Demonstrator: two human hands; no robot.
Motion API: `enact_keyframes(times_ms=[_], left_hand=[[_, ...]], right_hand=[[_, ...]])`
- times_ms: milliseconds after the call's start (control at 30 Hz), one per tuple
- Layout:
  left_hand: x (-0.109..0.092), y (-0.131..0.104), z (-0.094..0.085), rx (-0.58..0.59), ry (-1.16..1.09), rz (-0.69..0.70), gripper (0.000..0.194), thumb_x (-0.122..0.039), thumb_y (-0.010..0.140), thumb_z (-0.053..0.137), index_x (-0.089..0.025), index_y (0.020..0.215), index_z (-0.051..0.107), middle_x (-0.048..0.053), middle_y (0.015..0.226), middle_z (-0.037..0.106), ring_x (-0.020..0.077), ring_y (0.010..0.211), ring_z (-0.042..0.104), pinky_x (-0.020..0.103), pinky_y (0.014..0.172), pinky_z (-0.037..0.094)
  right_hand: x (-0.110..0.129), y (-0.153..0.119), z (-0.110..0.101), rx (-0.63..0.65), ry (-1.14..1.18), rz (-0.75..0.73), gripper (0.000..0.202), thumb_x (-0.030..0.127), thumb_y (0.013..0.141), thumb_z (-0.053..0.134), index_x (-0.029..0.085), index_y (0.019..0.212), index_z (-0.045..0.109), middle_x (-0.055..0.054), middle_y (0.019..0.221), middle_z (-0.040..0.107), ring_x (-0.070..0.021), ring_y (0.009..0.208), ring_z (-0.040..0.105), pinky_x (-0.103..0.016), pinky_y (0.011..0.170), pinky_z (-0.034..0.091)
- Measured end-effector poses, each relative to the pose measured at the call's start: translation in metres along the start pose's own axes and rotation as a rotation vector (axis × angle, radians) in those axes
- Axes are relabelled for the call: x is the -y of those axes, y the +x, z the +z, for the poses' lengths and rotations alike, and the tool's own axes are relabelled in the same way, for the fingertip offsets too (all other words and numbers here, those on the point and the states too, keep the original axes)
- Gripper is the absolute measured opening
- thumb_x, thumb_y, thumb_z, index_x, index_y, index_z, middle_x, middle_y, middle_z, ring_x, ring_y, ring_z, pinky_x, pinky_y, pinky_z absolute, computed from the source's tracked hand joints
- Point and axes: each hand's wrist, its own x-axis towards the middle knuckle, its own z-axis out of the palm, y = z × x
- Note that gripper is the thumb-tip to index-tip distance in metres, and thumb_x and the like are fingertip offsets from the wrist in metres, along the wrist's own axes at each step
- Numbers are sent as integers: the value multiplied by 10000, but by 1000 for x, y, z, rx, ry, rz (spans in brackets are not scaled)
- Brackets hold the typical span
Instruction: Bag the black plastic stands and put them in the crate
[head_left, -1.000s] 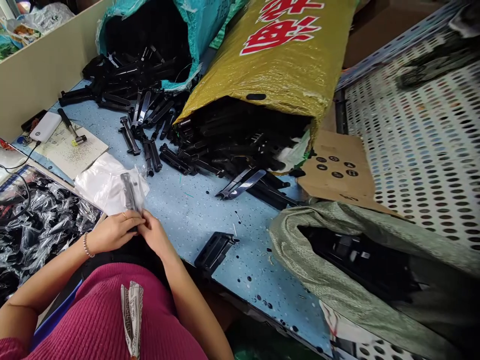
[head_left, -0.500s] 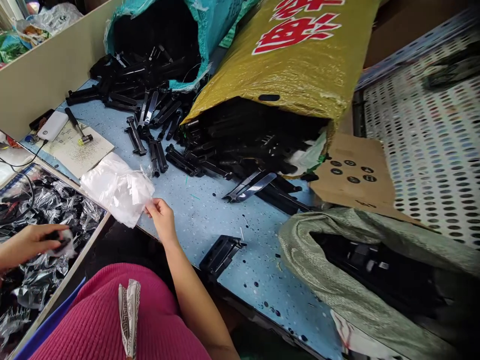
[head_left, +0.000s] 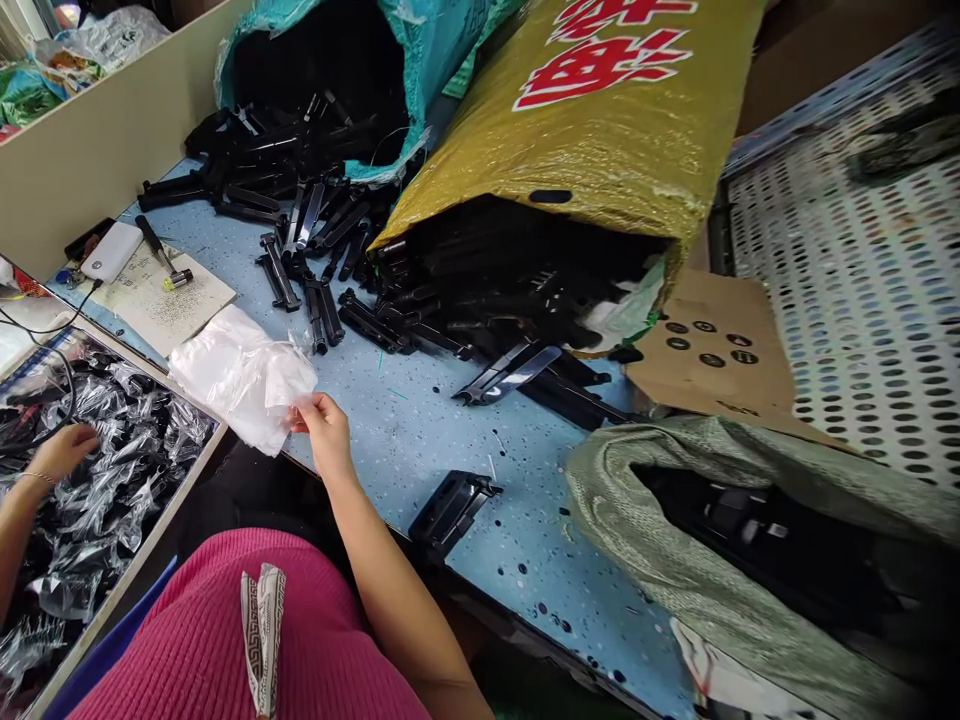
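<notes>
My right hand [head_left: 319,425] pinches the corner of a clear plastic bag on a stack of thin plastic bags [head_left: 240,375] at the table edge. Over at the left, my left hand [head_left: 66,450] is low above a bin of black parts wrapped in clear plastic [head_left: 120,480]. Its fingers are curled together, and whatever lies under them is hidden. A single black plastic part [head_left: 452,510] rests at the table's front edge, to the right of my right forearm. Many loose black plastic parts [head_left: 277,270] are heaped farther back.
A yellow sack [head_left: 600,130] and a teal sack [head_left: 424,60] spill black parts onto the blue table [head_left: 375,430]. A small hammer [head_left: 165,255] lies on a board [head_left: 202,300] by a white power bank [head_left: 112,250]. A grey-green cloth [head_left: 600,480] and cardboard [head_left: 712,370] are at right.
My left hand has moved left and slightly up over the bin; the plastic-wrapped black part it held is no longer visible in it. My right hand stays at the bag stack.
</notes>
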Motion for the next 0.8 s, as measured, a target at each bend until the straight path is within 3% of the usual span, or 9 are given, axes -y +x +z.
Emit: enact_keyframes(times_ms=[67, 133, 200, 267, 400, 533, 633, 700, 800], left_hand=[[-79, -3, 32, 124, -188, 253, 363, -550, 817, 616, -207, 851, 729, 56, 864, 742, 228, 818, 691, 318, 779, 548], [-159, -12, 67, 310, -360, 488, 378, -534, 928, 562, -207, 926, 751, 53, 872, 726, 177, 773, 666, 285, 761, 533], [-224, -17, 99, 229, -494, 545, 341, -500, 945, 588, -195, 997, 732, 42, 855, 692, 149, 708, 622, 273, 700, 505], [-264, -14, 122, 34, -581, 527, 309, -476, 903, 664, -178, 823, 671, 24, 773, 618, 143, 681, 568, 270, 660, 471], [-289, 7, 132, -141, -700, 542, 336, -400, 888, 681, -186, 666, 548, 12, 755, 540, 133, 683, 511, 257, 628, 434], [-293, 18, 120, -11, -673, 635, 351, -376, 837, 724, -192, 638, 500, -3, 730, 530, 125, 663, 500, 249, 606, 416], [-295, 17, 113, 36, -677, 663, 342, -357, 863, 669, -204, 646, 453, -5, 715, 551, 132, 694, 563, 248, 639, 449], [-294, 17, 110, -12, -616, 632, 286, -324, 846, 669, -211, 690, 458, -22, 685, 544, 128, 665, 574, 238, 617, 449], [-291, 18, 109, -128, -458, 649, 183, -271, 830, 676, -213, 840, 503, -21, 743, 602, 130, 668, 602, 236, 627, 468]], right_hand=[[-3, 0, 3, -40, -65, -41, 418, 579, 737, 793, 241, 718, 548, 42, 618, 626, -147, 576, 590, -273, 567, 483], [-6, -1, 5, -81, -168, -108, 407, 547, 761, 772, 247, 690, 506, 61, 588, 567, -134, 557, 526, -269, 573, 445], [-6, -4, 3, -123, -296, -184, 407, 525, 775, 753, 248, 667, 474, 67, 589, 531, -130, 573, 478, -265, 576, 400], [-4, -9, -4, -127, -400, -226, 413, 524, 790, 727, 247, 653, 453, 69, 590, 499, -130, 585, 443, -266, 576, 364], [9, -23, -22, 22, -473, -235, 343, 502, 773, 752, 236, 758, 536, 64, 650, 520, -135, 604, 450, -269, 594, 383], [19, -25, -26, 22, -361, -278, 276, 491, 839, 684, 235, 797, 589, 15, 758, 596, -160, 714, 535, -287, 691, 470], [24, -22, -36, -46, -119, -80, 396, 599, 881, 563, 237, 719, 575, 15, 656, 571, -163, 610, 540, -298, 601, 498], [30, -28, -60, -29, -106, -9, 370, 592, 878, 570, 235, 822, 644, -10, 740, 659, -183, 627, 611, -319, 592, 543], [46, -52, -124, -33, -556, -211, 267, 346, 947, 530, 249, 1120, 708, -74, 1104, 747, -237, 943, 720, -397, 853, 600]])
